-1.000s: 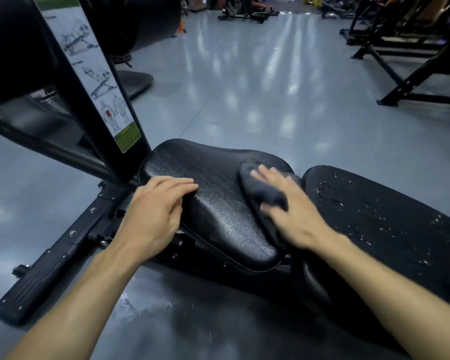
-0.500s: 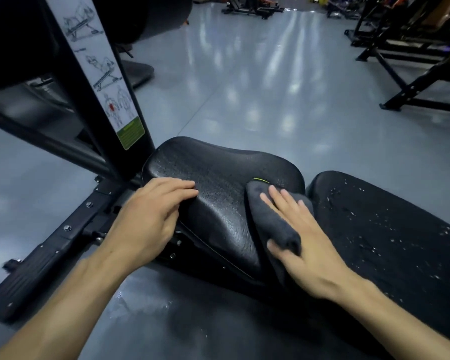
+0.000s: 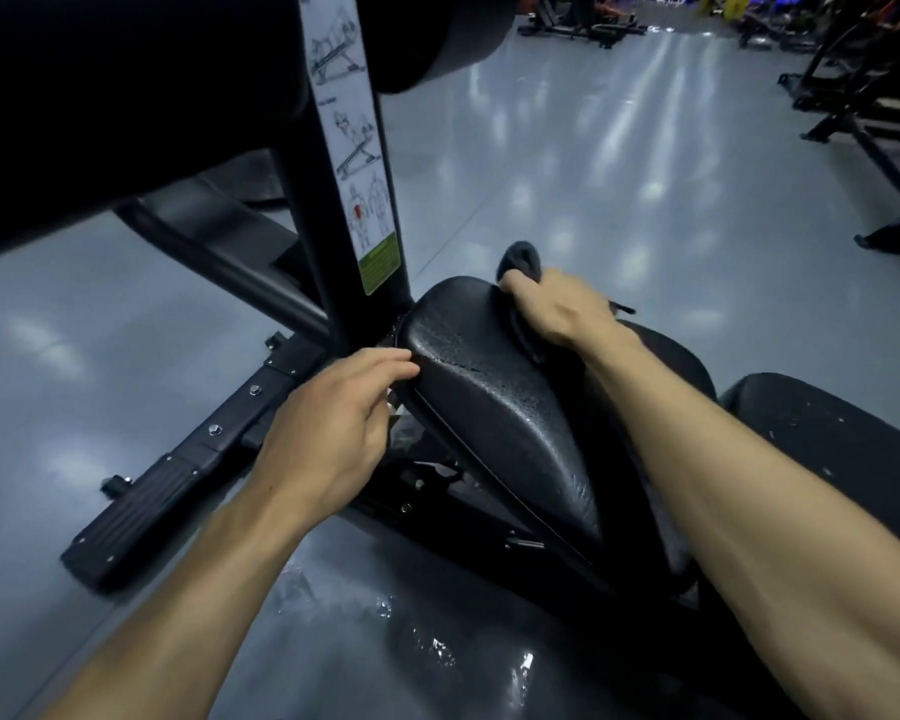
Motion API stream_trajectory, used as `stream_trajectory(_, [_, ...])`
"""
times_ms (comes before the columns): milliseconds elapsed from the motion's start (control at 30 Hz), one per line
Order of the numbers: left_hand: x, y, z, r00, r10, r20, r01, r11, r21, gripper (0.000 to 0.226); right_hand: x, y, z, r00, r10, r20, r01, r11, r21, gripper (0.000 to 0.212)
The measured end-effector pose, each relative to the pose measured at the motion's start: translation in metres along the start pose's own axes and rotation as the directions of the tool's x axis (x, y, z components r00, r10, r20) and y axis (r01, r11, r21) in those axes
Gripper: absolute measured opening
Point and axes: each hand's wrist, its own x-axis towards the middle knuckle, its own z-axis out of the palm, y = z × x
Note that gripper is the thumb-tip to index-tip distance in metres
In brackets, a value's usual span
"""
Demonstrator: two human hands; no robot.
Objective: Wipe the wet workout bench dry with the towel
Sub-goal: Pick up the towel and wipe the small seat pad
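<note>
Nearest us, a puddle (image 3: 453, 652) glints on the grey floor (image 3: 567, 163) just below the bench frame, between our two forearms.

Left hand (image 3: 328, 433): fingers loosely curled, tips resting against the near-left edge of the seat pad (image 3: 489, 402). It seems to steady the pad rather than grip it; we see nothing held in it.

The seat pad is tilted, its raised end pointing away from us. Fine droplets show on its upper left part, near the left fingertips, so we judge this pad only partly dried.

To the right, the back pad (image 3: 827, 449) lies apart from the seat across a gap and carries scattered drops of its own.

Right hand (image 3: 557, 309): at the far end of the seat, fingers curled down around the dark towel (image 3: 523, 257), which bunches up past the knuckles and drapes down beneath the wrist. Hand holding towel, pressed to the pad's far edge.

Step in hand, as we judge it: wiping the seat, at the far limit of a stroke. Next move calls for drawing the towel back across the beaded left part, then working over the back pad.

Beyond: the black upright (image 3: 333, 283) with its instruction sticker (image 3: 354, 148), then other gym machines (image 3: 874, 96) across the floor.
</note>
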Motion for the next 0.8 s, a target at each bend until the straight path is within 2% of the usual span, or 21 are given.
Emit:
stream_trajectory(67, [0.0,-0.003,-0.004,1.0,-0.029,-0.006,0.029,0.999,0.021,0.039,-0.003,-0.042,0.011,0.988,-0.153,-0.028,0.153,0.988,0.005,0.044])
stream_trajectory(133, [0.0,-0.005,-0.005,0.998,-0.055,-0.006,0.055,0.998,0.043,0.038,-0.011,-0.059,0.019,0.957,-0.282,-0.073,0.282,0.959,-0.01,0.048])
stream_trajectory(233, [0.002,-0.006,-0.005,0.998,-0.064,0.004,0.064,0.998,0.029,0.037,-0.045,-0.042,0.025,0.899,-0.432,-0.075,0.437,0.895,0.088,0.063])
stream_trajectory(367, [0.001,-0.01,-0.008,0.998,-0.065,0.011,0.065,0.998,0.021,0.039,-0.104,-0.009,0.029,0.802,-0.597,-0.028,0.598,0.802,0.012,0.075])
stream_trajectory(433, [-0.001,-0.013,-0.008,0.997,-0.074,0.022,0.074,0.997,0.014,0.039,-0.103,-0.005,0.018,0.807,-0.589,-0.042,0.59,0.799,0.116,0.071])
stream_trajectory(500, [-0.004,-0.016,-0.009,0.995,-0.099,0.028,0.099,0.995,0.013,0.039,-0.082,-0.016,0.004,0.863,-0.5,-0.066,0.503,0.844,0.186,0.065])
stream_trajectory(567, [-0.007,-0.021,-0.011,0.991,-0.133,0.029,0.132,0.991,0.025,0.039,-0.045,-0.036,-0.006,0.931,-0.364,-0.021,0.364,0.922,0.135,0.055])
stream_trajectory(633, [-0.011,-0.03,-0.015,0.989,-0.146,0.037,0.146,0.989,0.021,0.04,-0.006,-0.057,-0.009,0.967,-0.254,0.039,0.251,0.966,0.058,0.049])
stream_trajectory(700, [-0.014,-0.038,-0.019,0.988,-0.148,0.049,0.147,0.989,0.017,0.041,0.025,-0.075,-0.011,0.973,-0.199,0.12,0.207,0.977,-0.058,0.04])
stream_trajectory(800, [-0.019,-0.05,-0.025,0.983,-0.17,0.065,0.167,0.985,0.046,0.042,0.052,-0.1,-0.009,0.948,-0.176,0.264,0.227,0.957,-0.178,0.023])
